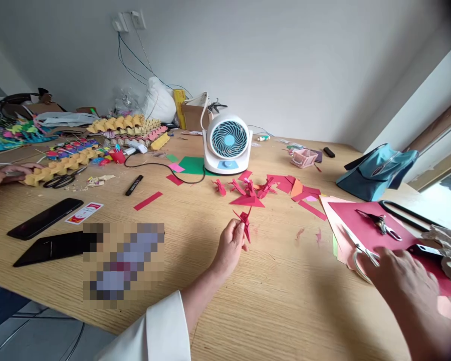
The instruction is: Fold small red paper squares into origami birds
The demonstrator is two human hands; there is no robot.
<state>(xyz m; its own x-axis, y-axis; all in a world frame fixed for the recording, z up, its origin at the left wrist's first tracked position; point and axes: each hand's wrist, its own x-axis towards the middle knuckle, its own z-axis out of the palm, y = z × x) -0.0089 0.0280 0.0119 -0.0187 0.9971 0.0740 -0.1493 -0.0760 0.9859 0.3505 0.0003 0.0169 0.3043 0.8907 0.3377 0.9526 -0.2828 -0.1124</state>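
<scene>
At the far left, another person's hand (20,171) is at the end of a yellow egg-carton strip (62,168), with black-handled scissors (63,179) beside it. Nearer the front lie a black phone (45,218), a small printed card (84,213) and a black flat object (58,248), partly hidden by pixelation; a black marker (134,185) lies behind them. In the middle, the left hand (231,245) pinches a red folded paper figure (245,220) between thumb and fingers, raised in front of a red paper triangle (247,200). At least 3 similar red figures (250,188) stand behind that, before a white fan (228,143). Further right are red paper scraps (311,208) and a blue bag (376,173). At the far right, the right hand (406,281) is palm down over the red sheet (361,215), near white-handled scissors (363,258) and small pointed snips (382,224); whether its bent fingers grip anything, I cannot tell.
</scene>
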